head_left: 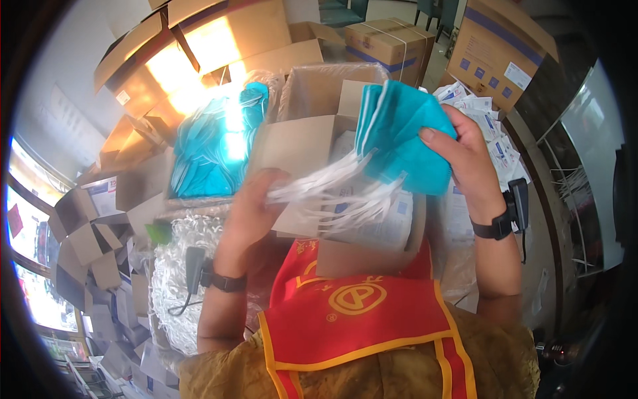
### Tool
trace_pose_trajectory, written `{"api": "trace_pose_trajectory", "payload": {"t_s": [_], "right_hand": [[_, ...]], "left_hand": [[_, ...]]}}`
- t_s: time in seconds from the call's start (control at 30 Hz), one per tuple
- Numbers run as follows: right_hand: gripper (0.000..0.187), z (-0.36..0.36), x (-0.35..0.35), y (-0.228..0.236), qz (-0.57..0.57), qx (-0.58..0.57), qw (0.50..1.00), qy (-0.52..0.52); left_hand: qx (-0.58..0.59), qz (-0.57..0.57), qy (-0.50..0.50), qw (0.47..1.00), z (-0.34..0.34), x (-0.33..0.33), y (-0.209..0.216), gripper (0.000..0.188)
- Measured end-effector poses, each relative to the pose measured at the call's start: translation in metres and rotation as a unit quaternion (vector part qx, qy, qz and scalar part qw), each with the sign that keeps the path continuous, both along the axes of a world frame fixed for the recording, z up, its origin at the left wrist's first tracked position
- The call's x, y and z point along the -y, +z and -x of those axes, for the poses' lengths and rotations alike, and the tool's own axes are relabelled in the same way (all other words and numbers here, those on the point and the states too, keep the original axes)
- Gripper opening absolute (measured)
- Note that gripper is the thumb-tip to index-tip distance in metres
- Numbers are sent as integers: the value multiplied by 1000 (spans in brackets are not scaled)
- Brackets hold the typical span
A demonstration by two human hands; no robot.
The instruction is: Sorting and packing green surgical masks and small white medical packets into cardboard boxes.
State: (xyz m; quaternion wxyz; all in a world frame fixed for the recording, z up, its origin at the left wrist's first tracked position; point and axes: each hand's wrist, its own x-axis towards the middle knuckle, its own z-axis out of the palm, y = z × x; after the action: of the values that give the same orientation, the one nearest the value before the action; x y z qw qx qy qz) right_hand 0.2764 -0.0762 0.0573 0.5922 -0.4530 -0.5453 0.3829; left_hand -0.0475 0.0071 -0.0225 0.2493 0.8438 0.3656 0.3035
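My right hand [468, 149] grips a small stack of teal face masks [413, 136], its thumb across the top face. Long white straps [332, 189] trail from the stack toward the left. At their far end, the fingers of my left hand [256, 206] close on the straps; this hand is smeared by motion. Beneath the masks stands an open cardboard box [296, 149] with flaps spread. White-and-blue printed packets [392, 216] lie inside it, partly hidden by the straps.
Left of the box, a plastic-lined carton holds a heap of teal masks [216, 146]. Nearer me lies a pile of white straps [186, 276]. White packets [495, 126] are heaped at the right. Small open boxes [86, 246] crowd the far left; large cartons [389, 43] stand behind.
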Motion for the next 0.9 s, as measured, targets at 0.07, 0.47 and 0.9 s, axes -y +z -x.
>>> {"api": "trace_pose_trajectory", "payload": {"t_s": [0.07, 0.47, 0.9], "right_hand": [[28, -3, -8, -7, 16, 2, 1000, 15], [35, 25, -14, -31, 135, -201, 960, 140], [30, 51, 39, -71, 269, 68, 917, 287]], "left_hand": [[8, -16, -11, 1000, 5, 4, 9, 43], [-67, -438, -47, 895, -80, 43, 43, 45], [-133, -390, -110, 904, -64, 22, 54, 46]]}}
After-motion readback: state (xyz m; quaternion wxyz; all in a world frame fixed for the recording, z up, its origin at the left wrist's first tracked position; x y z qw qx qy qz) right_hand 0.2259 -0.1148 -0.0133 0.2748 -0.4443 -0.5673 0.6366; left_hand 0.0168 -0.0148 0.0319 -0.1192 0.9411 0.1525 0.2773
